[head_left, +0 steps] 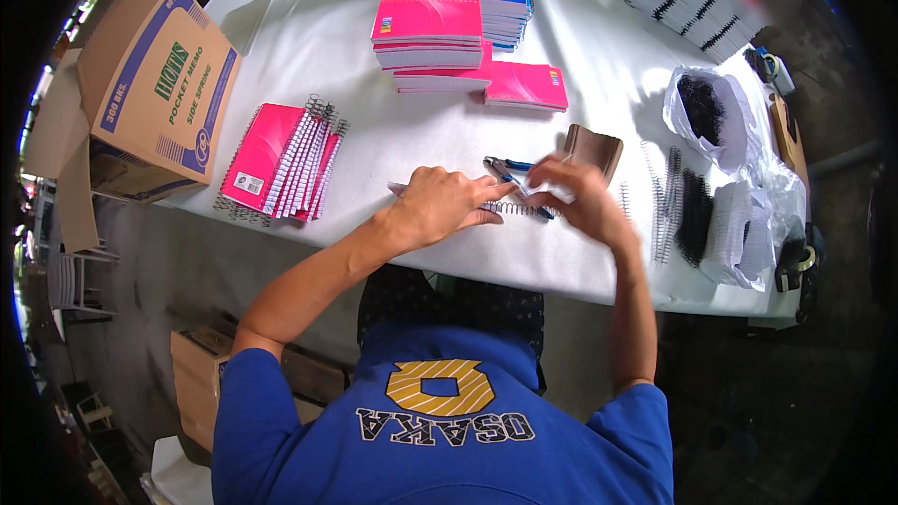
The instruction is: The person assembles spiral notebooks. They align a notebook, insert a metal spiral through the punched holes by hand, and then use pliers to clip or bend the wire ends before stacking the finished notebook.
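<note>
A wire coil (514, 209) near the middle of the counter's (327, 56) near edge, its left end in my left hand (444, 204).
My left thumb and fingers seem to pinch it beside a pale edge (397, 189), perhaps a pad's; my right hand (578, 196) blurs at the other end, its grip impossible to tell. I judge this to be coil-fitting, calling next for a steady left hold and fine right-hand turning. Pliers (520, 165) lie just beyond, pink notebooks (427, 21) toward the far edge.
</note>
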Motion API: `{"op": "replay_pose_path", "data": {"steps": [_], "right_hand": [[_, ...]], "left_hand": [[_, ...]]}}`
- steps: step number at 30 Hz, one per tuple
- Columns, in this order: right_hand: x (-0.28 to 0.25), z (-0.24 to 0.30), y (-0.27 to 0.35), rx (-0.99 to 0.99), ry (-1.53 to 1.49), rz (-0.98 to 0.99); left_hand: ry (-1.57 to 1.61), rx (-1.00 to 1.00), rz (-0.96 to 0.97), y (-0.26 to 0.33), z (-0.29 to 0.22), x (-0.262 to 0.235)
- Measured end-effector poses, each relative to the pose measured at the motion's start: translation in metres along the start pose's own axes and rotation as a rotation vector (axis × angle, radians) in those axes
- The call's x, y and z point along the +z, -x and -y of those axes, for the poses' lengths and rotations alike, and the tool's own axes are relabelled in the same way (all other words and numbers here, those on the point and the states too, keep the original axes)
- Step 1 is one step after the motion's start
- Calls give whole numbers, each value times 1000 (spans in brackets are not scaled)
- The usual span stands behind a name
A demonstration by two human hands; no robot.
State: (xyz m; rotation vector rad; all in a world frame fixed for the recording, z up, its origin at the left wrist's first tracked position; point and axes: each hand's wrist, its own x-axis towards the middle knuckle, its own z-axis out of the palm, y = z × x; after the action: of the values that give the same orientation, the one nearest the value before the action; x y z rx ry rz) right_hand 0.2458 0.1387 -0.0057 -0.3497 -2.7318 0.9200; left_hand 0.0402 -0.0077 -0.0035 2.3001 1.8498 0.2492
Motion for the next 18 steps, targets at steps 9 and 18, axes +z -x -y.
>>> {"op": "replay_pose_path", "data": {"steps": [9,18], "right_hand": [[-78,-34,0,271,10,71],[-38,-15,-49,-49,-539,425]], "left_hand": [[-77,-54,-205,16,11,2],[31,-204,-92,11,16,-6]]}}
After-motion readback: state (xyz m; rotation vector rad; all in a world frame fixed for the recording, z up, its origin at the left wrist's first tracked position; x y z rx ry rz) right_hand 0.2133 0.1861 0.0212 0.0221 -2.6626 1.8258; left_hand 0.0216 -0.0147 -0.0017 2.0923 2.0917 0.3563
